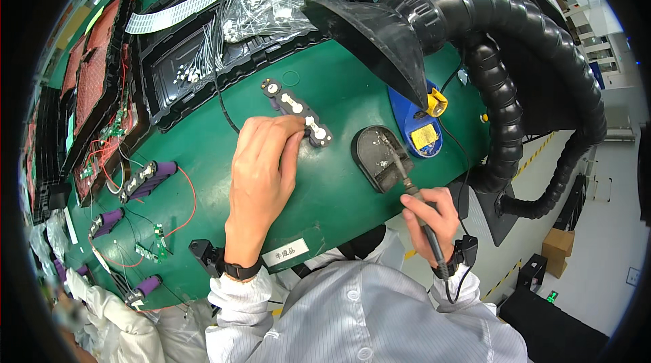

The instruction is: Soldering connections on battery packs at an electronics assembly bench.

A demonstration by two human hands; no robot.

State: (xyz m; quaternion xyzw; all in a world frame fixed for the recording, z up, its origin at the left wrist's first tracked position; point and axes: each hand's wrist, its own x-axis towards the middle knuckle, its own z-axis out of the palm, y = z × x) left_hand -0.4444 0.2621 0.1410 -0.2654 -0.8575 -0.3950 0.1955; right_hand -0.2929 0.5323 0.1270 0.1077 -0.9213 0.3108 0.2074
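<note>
My left hand point(261, 163) is closed at the near end of a dark purple battery pack point(286, 100), which has a black end frame and pale metal tabs on top. Its thumb and fingertips press against the pack's side, partly hidden by the hand. My right hand point(434, 219) grips a soldering iron point(427, 233) like a pen. The iron's tip reaches into a small black dish point(363, 167) holding silvery bits. Just beyond the dish stands a blue soldering-iron stand point(401, 106) with a yellow sponge point(424, 136).
A black fume-extractor hood point(376, 44) on a ribbed hose overhangs the far right. Black trays point(159, 81) with bagged wires point(261, 10) line the back. More purple packs point(152, 180) with wires and small circuit boards lie left. A co-worker's sleeve point(108, 309) shows lower left.
</note>
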